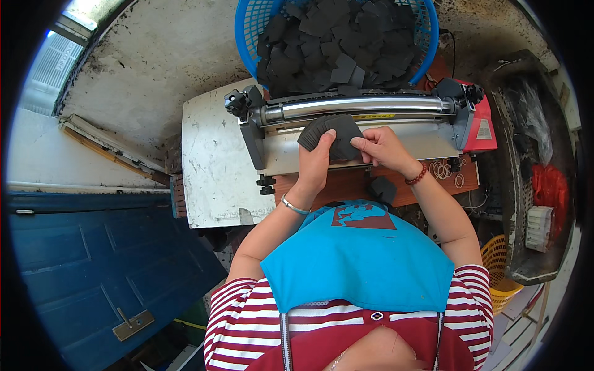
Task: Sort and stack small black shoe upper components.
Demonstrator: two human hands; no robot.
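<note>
A fanned stack of thin black square pieces (344, 137) is held over the metal feed plate (281, 151) of a roller machine. My left hand (315, 162) grips the stack from its left side, thumb on top. At the stack's right edge, my right hand (385, 148) pinches the pieces between thumb and fingers. Just beyond the stack runs the machine's shiny steel roller (359, 108). Below my hands, another black piece (382, 190) lies by the edge of the brown wooden board (411, 193). The undersides of the stack and some of my fingers are hidden.
Behind the roller, a blue plastic basket (245, 43) is heaped with loose black pieces (337, 43). A white board (213, 161) extends left of the machine. A red housing (481, 117) closes its right end, with pale rubber bands (440, 171) nearby. A yellow basket (495, 263) stands lower right.
</note>
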